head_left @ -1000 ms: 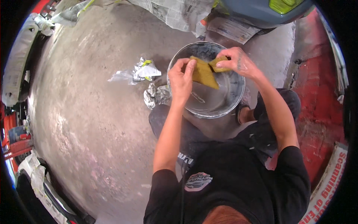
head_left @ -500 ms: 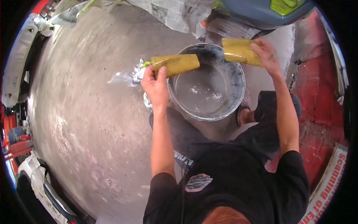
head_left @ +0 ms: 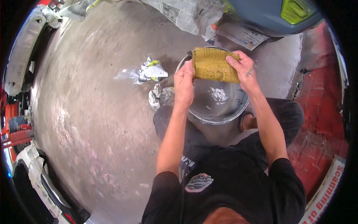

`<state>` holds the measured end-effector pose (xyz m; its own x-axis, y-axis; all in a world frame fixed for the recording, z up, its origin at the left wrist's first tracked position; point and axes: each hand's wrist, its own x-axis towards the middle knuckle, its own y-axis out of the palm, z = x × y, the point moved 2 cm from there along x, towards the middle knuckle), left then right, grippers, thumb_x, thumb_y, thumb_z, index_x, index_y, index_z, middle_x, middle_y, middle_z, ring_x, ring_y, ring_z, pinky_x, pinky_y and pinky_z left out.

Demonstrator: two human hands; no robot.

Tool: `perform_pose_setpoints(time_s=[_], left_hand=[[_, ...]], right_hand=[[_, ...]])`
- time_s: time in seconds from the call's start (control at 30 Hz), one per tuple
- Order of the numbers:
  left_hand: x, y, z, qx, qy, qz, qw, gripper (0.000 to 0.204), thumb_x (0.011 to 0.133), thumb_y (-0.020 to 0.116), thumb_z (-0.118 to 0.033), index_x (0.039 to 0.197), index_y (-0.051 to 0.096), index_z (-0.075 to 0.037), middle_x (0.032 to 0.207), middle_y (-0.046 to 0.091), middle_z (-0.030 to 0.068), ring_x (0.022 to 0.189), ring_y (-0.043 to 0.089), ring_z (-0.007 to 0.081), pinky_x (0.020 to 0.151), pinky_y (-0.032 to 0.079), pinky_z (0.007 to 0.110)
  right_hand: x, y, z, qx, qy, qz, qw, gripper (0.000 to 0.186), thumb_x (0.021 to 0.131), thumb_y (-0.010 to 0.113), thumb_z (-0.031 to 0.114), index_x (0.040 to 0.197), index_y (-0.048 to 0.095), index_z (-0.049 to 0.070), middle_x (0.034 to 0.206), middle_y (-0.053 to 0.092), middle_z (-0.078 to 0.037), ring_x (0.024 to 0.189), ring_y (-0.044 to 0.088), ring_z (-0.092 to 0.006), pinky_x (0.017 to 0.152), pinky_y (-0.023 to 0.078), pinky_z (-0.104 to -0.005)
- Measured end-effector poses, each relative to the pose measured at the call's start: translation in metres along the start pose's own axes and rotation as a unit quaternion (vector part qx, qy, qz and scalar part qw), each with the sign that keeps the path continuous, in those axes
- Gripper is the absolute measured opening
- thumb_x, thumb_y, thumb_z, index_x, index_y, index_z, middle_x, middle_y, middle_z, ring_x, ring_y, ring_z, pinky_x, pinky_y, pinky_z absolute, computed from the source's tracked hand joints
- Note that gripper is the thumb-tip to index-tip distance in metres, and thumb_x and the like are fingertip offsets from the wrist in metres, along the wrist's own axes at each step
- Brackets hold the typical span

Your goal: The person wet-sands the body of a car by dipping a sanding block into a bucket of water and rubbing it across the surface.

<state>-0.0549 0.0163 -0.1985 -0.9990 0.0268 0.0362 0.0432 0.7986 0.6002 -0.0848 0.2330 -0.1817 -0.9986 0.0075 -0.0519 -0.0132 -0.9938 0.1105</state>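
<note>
A wet yellow-brown sheet of sandpaper (head_left: 214, 69) is held over the bucket, its printed backing facing up. My right hand (head_left: 244, 71) pinches its right end, thumb on top. At the sheet's left end, my left hand (head_left: 184, 84) is closed with its thumb upward. A dark edge shows beside the left fingers, apparently a second piece of sandpaper turned nearly edge-on. Below both hands stands the round bucket (head_left: 212, 122), holding cloudy grey water (head_left: 205, 99). The sheet hides the bucket's far part.
Crumpled foil and plastic (head_left: 149, 71) and a crumpled paper ball (head_left: 158, 96) lie on the floor left of the bucket. Ahead is a grey car panel (head_left: 257, 15) with newspaper masking (head_left: 186, 15). Red flooring (head_left: 317, 100) lies to the right. Car parts (head_left: 24, 56) line the left.
Both hands have come together over the bucket; the left moved right, the right moved left and nearer. The two yellow pieces were apart; now the right one's printed face shows.
</note>
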Motion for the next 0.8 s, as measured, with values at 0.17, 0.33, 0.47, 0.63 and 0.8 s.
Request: perform_pose_setpoints(time_s=[0.17, 0.33, 0.47, 0.63, 0.8], left_hand=[[-0.011, 0.018, -0.012, 0.110, 0.022, 0.061, 0.992, 0.051, 0.095, 0.075, -0.003, 0.142, 0.056, 0.006, 0.127, 0.069, 0.0086, 0.114, 0.064, 0.0141, 0.101, 0.051, 0.029], [-0.010, 0.016, -0.010, 0.110, 0.006, 0.047, 0.993, 0.050, 0.093, 0.073, -0.002, 0.140, 0.058, 0.007, 0.130, 0.068, 0.0094, 0.118, 0.063, 0.0163, 0.105, 0.048, 0.033], [-0.009, 0.012, -0.014, 0.190, -0.020, 0.063, 0.980, 0.049, 0.091, 0.071, -0.001, 0.139, 0.060, 0.005, 0.127, 0.070, 0.0093, 0.116, 0.064, 0.0161, 0.102, 0.050, 0.033], [-0.003, 0.013, -0.028, 0.291, -0.059, 0.154, 0.942, 0.051, 0.089, 0.070, -0.003, 0.139, 0.062, 0.003, 0.126, 0.071, 0.0092, 0.114, 0.066, 0.0172, 0.100, 0.051, 0.032], [-0.005, 0.014, -0.029, 0.218, -0.034, 0.080, 0.972, 0.055, 0.086, 0.076, -0.002, 0.139, 0.060, 0.002, 0.120, 0.073, 0.0114, 0.108, 0.068, 0.0183, 0.096, 0.054, 0.033]], right_hand=[[0.001, -0.003, -0.009, -0.004, -0.025, -0.008, 1.000, 0.015, 0.101, 0.071, 0.011, 0.110, 0.067, 0.000, 0.100, 0.073, -0.004, 0.089, 0.067, -0.0084, 0.080, 0.055, -0.0256], [0.000, -0.007, -0.010, -0.067, 0.002, 0.014, 0.998, 0.018, 0.099, 0.072, 0.011, 0.114, 0.066, 0.001, 0.103, 0.073, -0.004, 0.091, 0.066, -0.0083, 0.082, 0.054, -0.0259], [0.002, -0.015, 0.000, -0.189, -0.064, 0.064, 0.978, 0.038, 0.094, 0.077, 0.014, 0.127, 0.065, 0.001, 0.122, 0.070, -0.009, 0.106, 0.065, -0.0124, 0.091, 0.053, -0.0301], [0.003, 0.017, 0.034, -0.139, -0.071, 0.265, 0.952, 0.055, 0.089, 0.078, 0.016, 0.138, 0.059, 0.000, 0.132, 0.066, -0.009, 0.123, 0.060, -0.0173, 0.105, 0.048, -0.0351], [0.009, 0.002, 0.027, -0.102, 0.050, 0.214, 0.970, 0.041, 0.092, 0.077, 0.014, 0.128, 0.064, -0.001, 0.116, 0.072, -0.006, 0.104, 0.067, -0.0134, 0.096, 0.053, -0.0319]])
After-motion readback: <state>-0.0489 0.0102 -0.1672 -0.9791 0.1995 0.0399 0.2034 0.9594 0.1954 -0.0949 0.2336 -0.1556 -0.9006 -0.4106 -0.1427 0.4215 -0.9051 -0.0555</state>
